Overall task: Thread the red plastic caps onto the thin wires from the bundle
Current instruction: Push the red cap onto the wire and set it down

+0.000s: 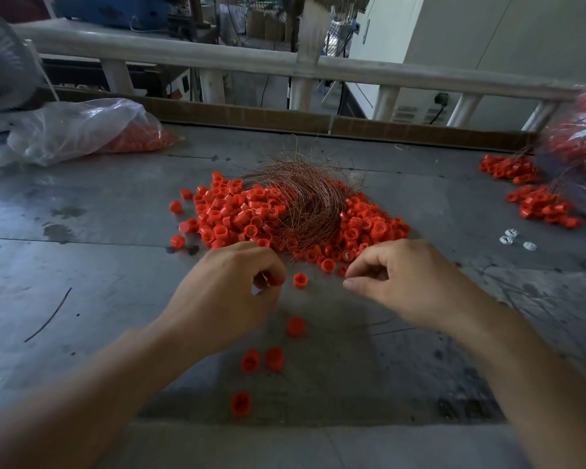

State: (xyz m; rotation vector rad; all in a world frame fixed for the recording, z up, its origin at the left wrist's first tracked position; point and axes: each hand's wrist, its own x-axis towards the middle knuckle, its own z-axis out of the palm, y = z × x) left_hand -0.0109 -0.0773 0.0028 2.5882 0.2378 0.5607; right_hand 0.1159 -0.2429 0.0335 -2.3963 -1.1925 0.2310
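Threading appears in hand: left hand point(230, 292) pinches a red cap point(274, 281) at its fingertips, right hand point(410, 282) presses thumb to forefinger, any wire there too fine to confirm, wire bundle point(305, 198) just beyond; next, a wire tip must enter the cap.

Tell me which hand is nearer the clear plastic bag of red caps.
Left. The left hand, pinching a red cap, is on the near side, right of the plastic bag; the right hand lies even farther right.
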